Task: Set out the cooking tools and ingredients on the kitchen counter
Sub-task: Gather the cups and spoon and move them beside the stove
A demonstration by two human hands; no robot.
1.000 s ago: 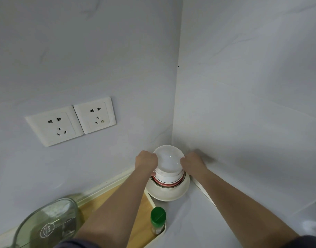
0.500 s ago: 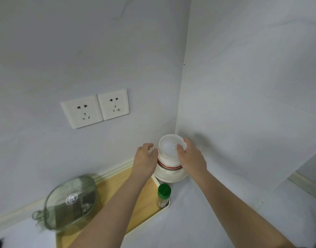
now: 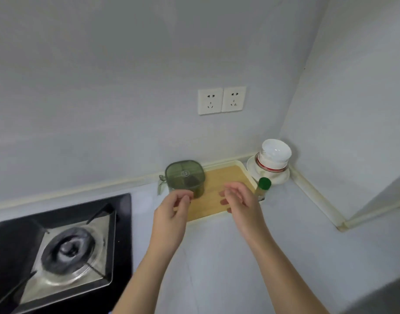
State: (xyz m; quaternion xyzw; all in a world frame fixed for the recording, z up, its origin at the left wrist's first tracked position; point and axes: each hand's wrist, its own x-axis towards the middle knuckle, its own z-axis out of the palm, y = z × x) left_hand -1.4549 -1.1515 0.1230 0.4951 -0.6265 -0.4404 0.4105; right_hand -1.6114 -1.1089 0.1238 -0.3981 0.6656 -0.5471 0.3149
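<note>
both left hand and right hand hover empty, loosely curled, over the tray. green box sits at its ten o'clock, bowls at two.

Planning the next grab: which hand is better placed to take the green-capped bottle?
Right. The right hand hangs empty beside the green-capped bottle at the right edge of the tray; the left hand is farther off, by the green container.
</note>
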